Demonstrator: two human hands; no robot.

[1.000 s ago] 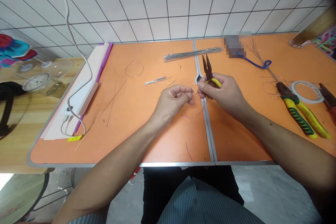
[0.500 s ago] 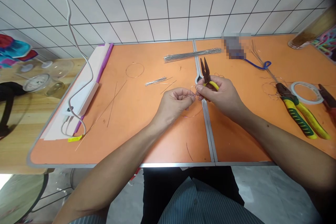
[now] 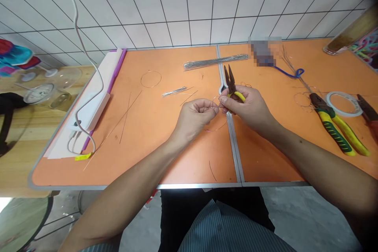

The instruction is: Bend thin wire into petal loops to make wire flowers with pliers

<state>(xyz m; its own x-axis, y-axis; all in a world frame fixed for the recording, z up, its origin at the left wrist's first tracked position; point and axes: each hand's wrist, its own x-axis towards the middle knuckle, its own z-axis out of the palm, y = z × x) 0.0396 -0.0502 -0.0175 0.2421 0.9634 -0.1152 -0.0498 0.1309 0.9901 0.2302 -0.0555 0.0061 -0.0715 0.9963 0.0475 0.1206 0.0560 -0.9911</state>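
Observation:
My left hand is closed, its thumb and forefinger pinching a thin wire whose curved loop shows below the fingers. Close beside it, my right hand is wrapped around needle-nose pliers with yellow handles, jaws pointing away from me and slightly apart. The right thumb and forefinger also meet the wire near the left fingertips. Exactly how the wire runs between the fingers is too small to tell. Beyond the left hand lies a small bundle of short wires, and a wire ring rests farther left.
A long wire bundle lies toward the tiled wall. At right are yellow-green pliers, a tape roll and red-handled pliers. A white power strip with a cable stands left. Loose wires cross the orange table.
Both hands keep their grip on the wire and pliers, almost still. The whole view has shifted very slightly.

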